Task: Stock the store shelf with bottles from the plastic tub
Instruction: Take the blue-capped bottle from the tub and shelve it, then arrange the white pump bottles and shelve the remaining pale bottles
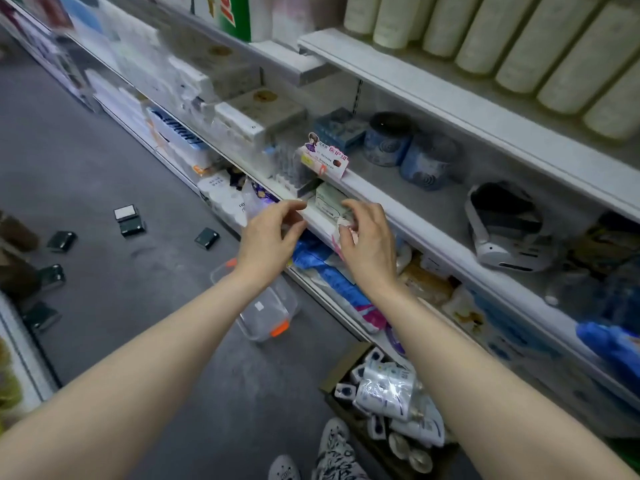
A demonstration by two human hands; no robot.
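Left hand (273,237): reaches forward to the front lip of the store shelf (408,220), fingers loosely curled, thumb and forefinger a little apart; nothing shows between them, so it reads as released.
Right hand (369,242): just beside the left, at the same lip, fingers bent; the fingertips (343,231) meet a small pale pink-and-white item (346,223) on the edge. Whether they pinch it or only touch it cannot be told.
Just past the hands: a pale green box (329,199) sits at the shelf front, with a promo card (325,157) standing above it.
Further back on the shelf: round blue cans (388,140), with bare shelf space to their right.
Plastic tub (273,306): clear, orange-clipped, on the floor below the left forearm, well apart from both hands; no bottles can be made out inside.
Bottles (384,389): white, some film-wrapped, heaped in a cardboard box (341,368) on the floor by the person's shoes, near the shelf base.
Step in hand: probably tidying the shelf front, not placing a bottle.
Doing it well: settle the small item squarely so it does not slip off the lip, keep knuckles off the promo card, and leave the open space clear for bottles to stand upright, labels outward.
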